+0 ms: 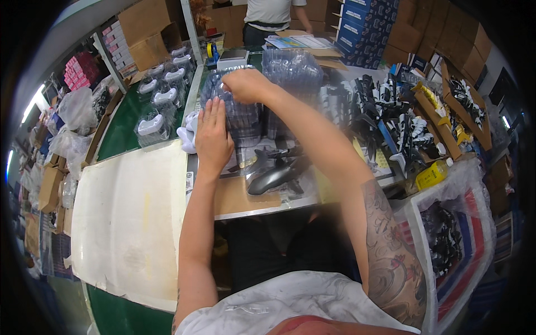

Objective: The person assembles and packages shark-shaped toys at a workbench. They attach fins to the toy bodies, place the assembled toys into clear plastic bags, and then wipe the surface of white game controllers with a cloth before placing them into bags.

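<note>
My left hand (215, 136) lies flat with its fingers straight and close together, against the near left side of a stack of clear plastic trays (245, 125). Above it, my right hand (248, 86) is curled at the top of this stack, gripping a tray edge; its fingertips are partly hidden. Several white game-controller-shaped pieces (189, 136) sit just left of my left hand. A dark grey shark-like toy (272, 180) rests in front of the stack, near the table's front edge. Behind my right forearm rises a second clear tray stack (291, 71).
White controllers in clear trays (165, 96) stand on a green surface at left. A cream board (130, 226) covers the near left. Black-and-white toy parts (377, 100) pile up at right, by a yellow bottle (433, 173). Blue boxes (366, 31) and another person (268, 19) are beyond.
</note>
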Demonstrator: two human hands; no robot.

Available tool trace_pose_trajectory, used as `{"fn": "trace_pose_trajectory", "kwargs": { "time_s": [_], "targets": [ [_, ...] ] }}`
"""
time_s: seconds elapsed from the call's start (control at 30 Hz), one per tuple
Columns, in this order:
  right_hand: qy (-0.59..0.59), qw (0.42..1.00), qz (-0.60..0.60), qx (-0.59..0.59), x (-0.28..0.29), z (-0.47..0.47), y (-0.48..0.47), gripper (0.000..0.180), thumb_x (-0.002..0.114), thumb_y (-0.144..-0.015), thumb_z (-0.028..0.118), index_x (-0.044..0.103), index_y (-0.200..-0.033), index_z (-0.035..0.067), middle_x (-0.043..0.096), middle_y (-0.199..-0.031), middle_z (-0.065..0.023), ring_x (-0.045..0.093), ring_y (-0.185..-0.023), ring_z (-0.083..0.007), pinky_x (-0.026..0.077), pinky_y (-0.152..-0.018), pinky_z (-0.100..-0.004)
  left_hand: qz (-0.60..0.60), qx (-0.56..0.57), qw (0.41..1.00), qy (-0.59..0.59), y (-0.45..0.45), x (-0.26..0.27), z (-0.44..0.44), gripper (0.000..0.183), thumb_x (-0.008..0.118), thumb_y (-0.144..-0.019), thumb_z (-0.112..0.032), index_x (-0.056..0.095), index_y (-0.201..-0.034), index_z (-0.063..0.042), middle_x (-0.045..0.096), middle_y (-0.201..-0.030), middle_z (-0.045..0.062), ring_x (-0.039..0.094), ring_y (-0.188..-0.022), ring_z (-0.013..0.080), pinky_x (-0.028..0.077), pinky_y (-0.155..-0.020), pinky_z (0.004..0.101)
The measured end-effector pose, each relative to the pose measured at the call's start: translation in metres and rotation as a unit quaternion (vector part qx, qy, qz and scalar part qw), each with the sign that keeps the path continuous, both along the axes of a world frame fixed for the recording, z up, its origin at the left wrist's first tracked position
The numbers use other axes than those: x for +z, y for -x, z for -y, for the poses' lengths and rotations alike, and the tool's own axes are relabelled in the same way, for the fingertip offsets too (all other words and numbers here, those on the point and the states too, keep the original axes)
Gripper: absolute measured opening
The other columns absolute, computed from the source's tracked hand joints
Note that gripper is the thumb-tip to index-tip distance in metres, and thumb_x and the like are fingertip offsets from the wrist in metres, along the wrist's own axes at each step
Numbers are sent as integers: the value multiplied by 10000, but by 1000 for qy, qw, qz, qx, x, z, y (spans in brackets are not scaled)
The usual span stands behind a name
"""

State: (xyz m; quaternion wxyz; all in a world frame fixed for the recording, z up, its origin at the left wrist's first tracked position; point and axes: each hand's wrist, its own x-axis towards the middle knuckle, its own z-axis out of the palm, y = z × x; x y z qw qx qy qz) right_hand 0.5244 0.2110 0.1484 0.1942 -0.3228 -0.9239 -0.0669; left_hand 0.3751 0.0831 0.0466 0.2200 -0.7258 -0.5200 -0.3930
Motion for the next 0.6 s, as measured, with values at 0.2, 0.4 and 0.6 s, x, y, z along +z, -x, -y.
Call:
{"fn": "trace_pose_trajectory", "kwargs": {
  "time_s": [0.2,0.4,0.6],
  "targets": [
    [-168,965,-203,17,32,17,-11,72,670,-915,144,665,-942,77,747,-972,-105,725,-923,-345,563,-732,-477,82,-49,995,13,2,6,4,663,601,-892,13,449,-1537,25,497,-1570,216,423,-1500,374,298,-1251,475],
    [-134,870,-466,91,56,87,-45,149,609,-1034,170,644,-955,49,688,-800,-116,675,-715,-287,516,-651,-377,414,-236,871,-117,2,38,29,831,640,-931,-95,221,-1644,-13,265,-1703,195,259,-1579,359,213,-1264,480],
    [317,726,-610,15,-28,160,-102,240,539,-1044,115,629,-847,12,642,-717,-32,590,-614,-119,465,-557,-300,458,-386,801,-17,-14,32,78,697,575,-984,-86,329,-1635,-58,374,-1660,161,449,-1481,370,423,-1163,495]
  ]
}}
